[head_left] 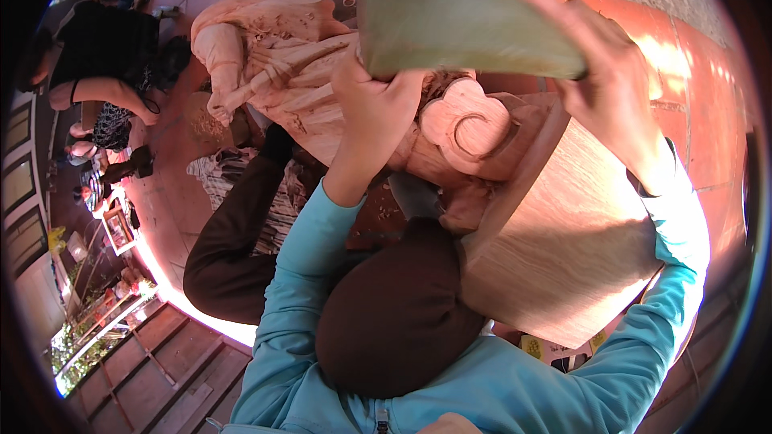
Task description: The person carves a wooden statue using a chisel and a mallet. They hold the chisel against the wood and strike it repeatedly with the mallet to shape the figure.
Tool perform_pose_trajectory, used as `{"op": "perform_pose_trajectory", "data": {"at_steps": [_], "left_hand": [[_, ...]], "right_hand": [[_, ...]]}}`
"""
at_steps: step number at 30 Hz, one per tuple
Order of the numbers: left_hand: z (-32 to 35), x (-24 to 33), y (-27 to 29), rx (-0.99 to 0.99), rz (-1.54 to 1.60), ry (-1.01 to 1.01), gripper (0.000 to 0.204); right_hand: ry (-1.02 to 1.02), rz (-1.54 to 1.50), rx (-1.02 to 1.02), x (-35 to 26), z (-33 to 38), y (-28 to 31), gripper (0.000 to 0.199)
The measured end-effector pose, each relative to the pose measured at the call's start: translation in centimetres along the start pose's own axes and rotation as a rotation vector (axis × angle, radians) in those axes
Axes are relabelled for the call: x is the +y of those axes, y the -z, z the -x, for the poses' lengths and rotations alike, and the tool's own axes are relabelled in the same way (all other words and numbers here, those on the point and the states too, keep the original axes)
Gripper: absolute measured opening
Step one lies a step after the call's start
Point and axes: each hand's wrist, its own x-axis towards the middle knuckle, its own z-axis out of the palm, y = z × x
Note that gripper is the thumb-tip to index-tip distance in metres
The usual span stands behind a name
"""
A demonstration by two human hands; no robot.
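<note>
At ten o'clock is a person (104,44) in black. The carving (301,104) lies at eleven. At twelve, the left hand (378,104) closes on one end of the green sheet (474,32), which spans one o'clock (whether it touches the carving, I cannot tell). At two, the right hand's (607,72) bent fingers grip its other end.
</note>
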Motion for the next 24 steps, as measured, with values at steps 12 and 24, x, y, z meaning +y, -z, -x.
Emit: {"op": "perform_pose_trajectory", "data": {"at_steps": [12, 24], "left_hand": [[0.9, -1.2, 1.0, 0.033, 0.020, -0.025, 0.008], [1.7, -1.2, 0.6, 0.044, -0.045, -0.054, 0.011]], "right_hand": [[0.151, -0.192, 0.151, -0.4, -0.5, 0.3, 0.070], [0.026, -0.380, 0.259, -0.3, 0.3, -0.9, 0.070]]}}
